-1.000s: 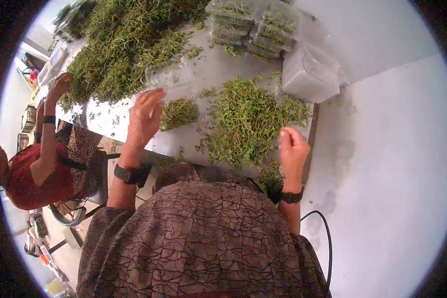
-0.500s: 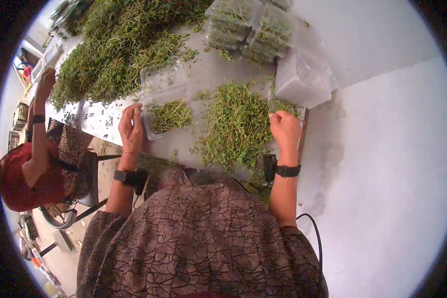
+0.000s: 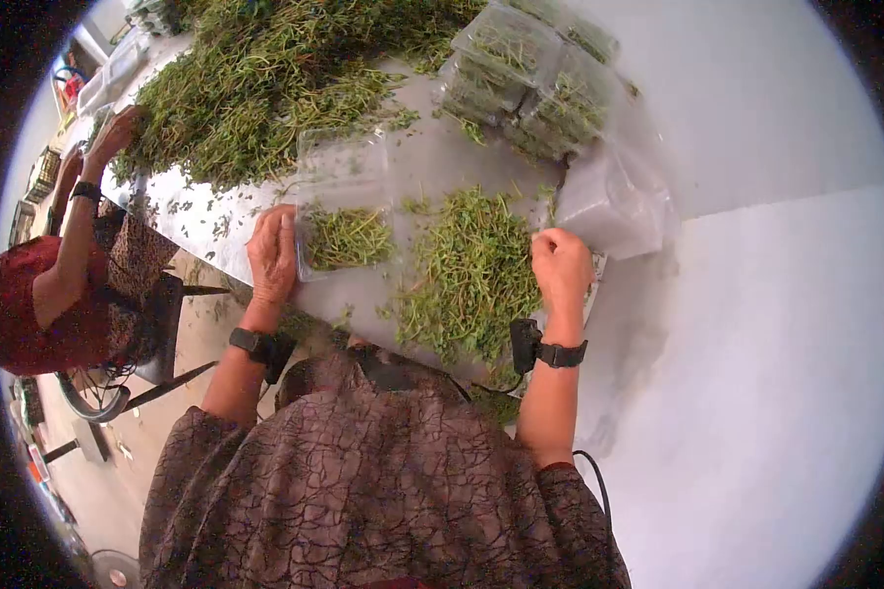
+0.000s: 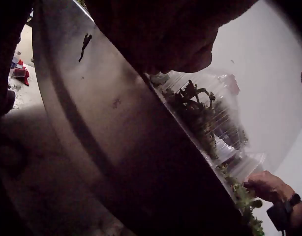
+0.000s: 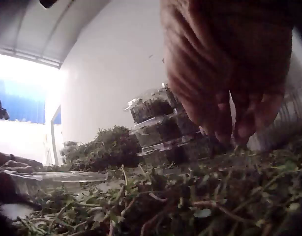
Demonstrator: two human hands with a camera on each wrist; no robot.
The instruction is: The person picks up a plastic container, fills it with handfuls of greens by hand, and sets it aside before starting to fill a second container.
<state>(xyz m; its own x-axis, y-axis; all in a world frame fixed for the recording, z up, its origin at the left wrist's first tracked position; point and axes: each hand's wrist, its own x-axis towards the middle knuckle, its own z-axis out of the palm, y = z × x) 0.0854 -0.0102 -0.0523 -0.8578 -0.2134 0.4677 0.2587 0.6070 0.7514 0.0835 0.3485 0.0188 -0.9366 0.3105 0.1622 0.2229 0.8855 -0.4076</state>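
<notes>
An open clear plastic clamshell box [image 3: 311, 274] lies on the table, its base filled with cut green stems [image 3: 348, 236] and its lid [image 3: 342, 157] folded back. My left hand [image 3: 271, 255] rests at the box's left side, fingers close together against its wall. To the right of the box is a loose heap of leafy green stems [image 3: 476, 275]. Over the heap's right edge is my right hand [image 3: 563, 268], fingers loosely bent. In the right wrist view its fingers [image 5: 242, 115] point down, tips right at the greens, with no stems showing between them.
Filled clamshell boxes [image 3: 525, 74] are stacked at the back right, beside a stack of clear plastic boxes [image 3: 614, 201] near the wall. A large mound of greens [image 3: 265, 83] covers the back left. Another person [image 3: 49, 294] in red works at the left.
My left hand came down from over the box to its left side, uncovering the stems inside. My right hand moved left to the heap's edge.
</notes>
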